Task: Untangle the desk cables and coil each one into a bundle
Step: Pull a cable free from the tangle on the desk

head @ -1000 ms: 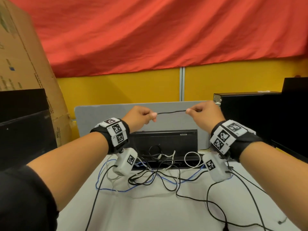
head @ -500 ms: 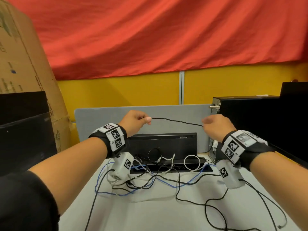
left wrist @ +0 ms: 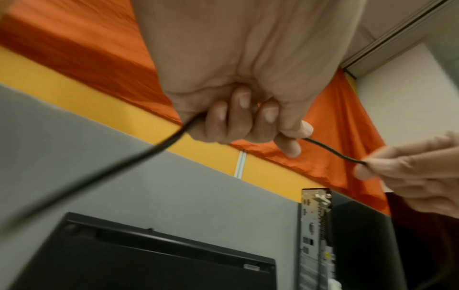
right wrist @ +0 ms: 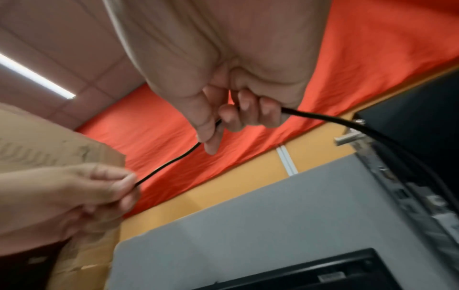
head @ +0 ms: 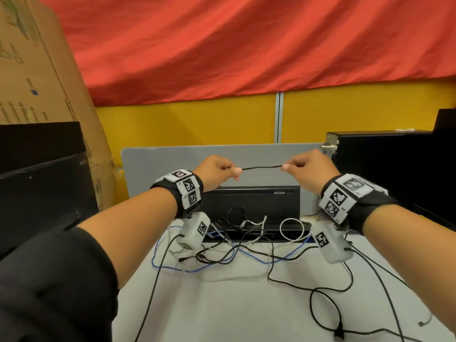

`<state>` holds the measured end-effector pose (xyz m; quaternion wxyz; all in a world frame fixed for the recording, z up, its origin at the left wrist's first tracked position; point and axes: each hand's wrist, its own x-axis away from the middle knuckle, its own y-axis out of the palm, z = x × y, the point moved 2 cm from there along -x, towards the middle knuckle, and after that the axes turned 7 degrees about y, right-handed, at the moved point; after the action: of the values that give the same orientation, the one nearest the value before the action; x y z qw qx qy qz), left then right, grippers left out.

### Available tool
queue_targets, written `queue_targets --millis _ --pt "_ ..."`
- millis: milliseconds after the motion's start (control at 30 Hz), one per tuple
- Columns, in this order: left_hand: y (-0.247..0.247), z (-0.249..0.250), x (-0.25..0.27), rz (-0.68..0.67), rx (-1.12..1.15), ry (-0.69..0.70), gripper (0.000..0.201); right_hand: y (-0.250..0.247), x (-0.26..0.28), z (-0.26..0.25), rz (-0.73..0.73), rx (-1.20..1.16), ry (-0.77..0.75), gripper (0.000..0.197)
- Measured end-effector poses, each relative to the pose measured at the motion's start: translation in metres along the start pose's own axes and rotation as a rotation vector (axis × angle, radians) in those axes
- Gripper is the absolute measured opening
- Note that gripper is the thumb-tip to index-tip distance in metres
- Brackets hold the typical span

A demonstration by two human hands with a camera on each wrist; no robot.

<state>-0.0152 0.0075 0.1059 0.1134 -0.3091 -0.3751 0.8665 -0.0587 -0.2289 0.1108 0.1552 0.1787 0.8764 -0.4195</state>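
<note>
Since half a second ago the right hand (head: 311, 169) has closed back in on the left hand (head: 215, 172); both fists, raised above the surface (head: 229, 307), pinch the black cable (head: 262, 167) strung nearly level between them.

Each forearm is bare up to a black strap wrapped round the wrist. On the left hand (head: 217, 172) side, the strap carries white blocks (head: 185, 187) printed with black-and-white square codes; the right hand (head: 312, 171) strap bears the same blocks (head: 345, 197). Under each wrist hangs a small white camera housing (head: 196, 230), itself code-marked, with a thin black lead trailing from it. A black sleeve (head: 49, 287) covers the left upper arm.
</note>
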Motion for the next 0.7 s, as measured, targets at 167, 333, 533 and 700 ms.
queue_targets --millis 167,333,533,700 --pt "-0.014 -0.03 0.011 0.053 -0.052 -0.081 0.026 -0.019 -0.011 0.044 0.181 -0.038 0.208 0.021" --pt "-0.013 -0.035 0.013 0.106 -0.046 -0.084 0.027 -0.021 -0.01 0.063 0.233 -0.012 0.317 0.02" --pt "0.001 -0.008 0.0 0.124 0.018 0.006 0.024 -0.004 0.006 0.031 0.008 0.178 0.178 0.033" --pt "0.025 0.025 -0.007 0.029 0.062 0.123 0.022 0.024 0.018 -0.025 -0.176 -0.029 -0.122 0.045"
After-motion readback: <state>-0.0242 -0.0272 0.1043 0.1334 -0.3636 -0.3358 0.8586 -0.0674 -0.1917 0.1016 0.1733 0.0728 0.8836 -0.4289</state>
